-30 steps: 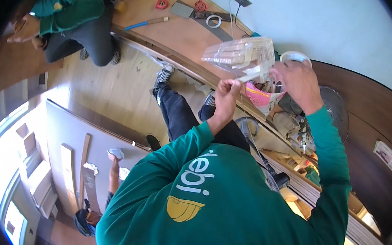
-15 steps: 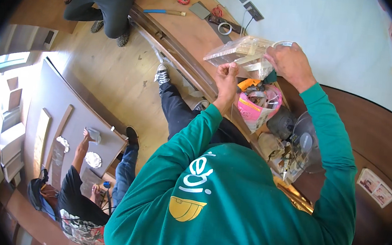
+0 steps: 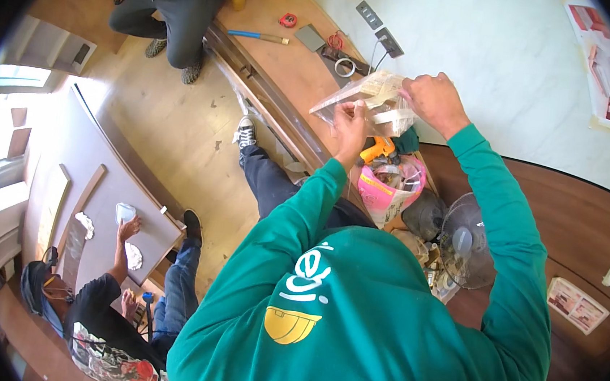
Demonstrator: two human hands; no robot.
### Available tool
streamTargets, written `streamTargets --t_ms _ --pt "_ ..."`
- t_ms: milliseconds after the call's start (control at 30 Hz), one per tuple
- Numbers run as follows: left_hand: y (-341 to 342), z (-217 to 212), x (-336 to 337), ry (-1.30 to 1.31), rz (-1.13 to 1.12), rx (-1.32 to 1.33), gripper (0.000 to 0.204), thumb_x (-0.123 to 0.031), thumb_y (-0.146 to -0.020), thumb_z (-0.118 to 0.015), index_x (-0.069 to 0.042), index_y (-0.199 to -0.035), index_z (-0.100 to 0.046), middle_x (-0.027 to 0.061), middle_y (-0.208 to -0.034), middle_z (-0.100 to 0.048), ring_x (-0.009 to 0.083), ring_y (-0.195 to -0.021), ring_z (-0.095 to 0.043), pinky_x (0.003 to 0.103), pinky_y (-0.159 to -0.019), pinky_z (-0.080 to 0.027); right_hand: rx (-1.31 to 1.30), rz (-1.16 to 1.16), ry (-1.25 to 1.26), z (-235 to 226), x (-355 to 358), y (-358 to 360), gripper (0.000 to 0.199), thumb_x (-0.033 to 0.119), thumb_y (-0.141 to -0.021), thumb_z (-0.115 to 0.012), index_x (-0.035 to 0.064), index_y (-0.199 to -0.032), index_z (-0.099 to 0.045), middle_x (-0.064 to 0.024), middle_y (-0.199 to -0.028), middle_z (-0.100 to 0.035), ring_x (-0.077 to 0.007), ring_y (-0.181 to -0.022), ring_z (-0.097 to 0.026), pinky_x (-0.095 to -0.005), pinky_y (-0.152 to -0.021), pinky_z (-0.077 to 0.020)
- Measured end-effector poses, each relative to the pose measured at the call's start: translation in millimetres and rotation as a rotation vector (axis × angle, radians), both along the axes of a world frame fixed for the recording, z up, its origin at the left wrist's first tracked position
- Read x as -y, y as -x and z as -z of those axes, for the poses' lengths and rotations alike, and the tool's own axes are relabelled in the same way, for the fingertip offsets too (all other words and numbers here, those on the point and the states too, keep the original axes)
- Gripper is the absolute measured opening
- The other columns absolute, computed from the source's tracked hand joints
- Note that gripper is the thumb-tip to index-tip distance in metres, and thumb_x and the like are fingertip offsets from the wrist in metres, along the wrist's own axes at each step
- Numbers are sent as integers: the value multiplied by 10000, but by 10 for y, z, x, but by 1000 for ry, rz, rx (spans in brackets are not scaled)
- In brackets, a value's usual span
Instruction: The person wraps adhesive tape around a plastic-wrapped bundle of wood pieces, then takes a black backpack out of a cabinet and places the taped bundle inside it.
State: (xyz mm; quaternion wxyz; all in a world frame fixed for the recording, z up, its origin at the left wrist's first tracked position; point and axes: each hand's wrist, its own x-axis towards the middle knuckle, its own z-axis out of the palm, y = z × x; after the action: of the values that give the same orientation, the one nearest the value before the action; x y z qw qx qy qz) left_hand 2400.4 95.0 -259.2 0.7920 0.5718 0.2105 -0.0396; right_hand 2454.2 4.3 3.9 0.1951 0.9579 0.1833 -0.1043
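Note:
A flat, box-shaped package (image 3: pixel 372 89) with pale striped strips shows through clear plastic wrap at the back, over the bench. My left hand (image 3: pixel 350 125) is closed in a pinch at its near-left side, on the clear plastic. At the package's right end my right hand (image 3: pixel 435 100) is closed, knuckles up, also on the plastic; its fingertips are partly hidden. Just below the package an orange power drill (image 3: pixel 379 150) lies at the rim of a pink bucket (image 3: pixel 377 197) filled with small items.
A standing fan (image 3: pixel 464 237) is right of the bucket. On the bench lie a blue-handled brush (image 3: pixel 257 36), a tape roll (image 3: pixel 345 67) and a red tape measure (image 3: pixel 288 20). One co-worker (image 3: pixel 182 20) sits at the far left; another (image 3: pixel 110 304) works at a grey panel (image 3: pixel 114 174).
My right hand has moved down and left along the package, and its grip has shifted. My left hand has shifted slightly down. The drill shows more. The lower-left co-worker's hand has moved across the panel.

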Motion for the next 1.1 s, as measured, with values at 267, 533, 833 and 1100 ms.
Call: streamTargets --t_ms 267,533,833,1100 --pt "-161 -859 -774 -732 377 690 1032 -364 -746 -878 14 -1523 -315 261 -1513 -340 499 -1438 -302 560 -1185 -276 -75 36 -11 67 177 34 257 345 -951 -661 108 -868 -717 -124 -723 -702 -335 -708 -710 -475 -755 -528" --pt "-706 -1044 -458 -777 660 750 643 -583 -961 -608 -99 -1378 -541 178 -1165 -658 413 -1022 -673 523 -904 -527 -73 73 -45 6 194 -99 250 292 -925 -683 59 -1009 -656 -141 -742 -705 -352 -717 -712 -487 -795 -485" --pt "-760 -1071 -487 -656 711 618 425 -487 -1007 -584 -141 -1253 -607 147 -1157 -679 418 -975 -685 527 -814 -540 -259 42 81 -158 294 -440 317 381 -953 -664 78 -873 -714 -108 -747 -688 -298 -789 -687 -493 -870 -416" --pt "-830 -1108 -513 -650 789 624 527 -554 -953 -648 -121 -1251 -605 170 -1150 -705 409 -969 -698 543 -787 -538 -179 57 60 -132 469 -633 439 530 -919 -675 104 -831 -735 -86 -702 -686 -278 -770 -684 -468 -856 -388"
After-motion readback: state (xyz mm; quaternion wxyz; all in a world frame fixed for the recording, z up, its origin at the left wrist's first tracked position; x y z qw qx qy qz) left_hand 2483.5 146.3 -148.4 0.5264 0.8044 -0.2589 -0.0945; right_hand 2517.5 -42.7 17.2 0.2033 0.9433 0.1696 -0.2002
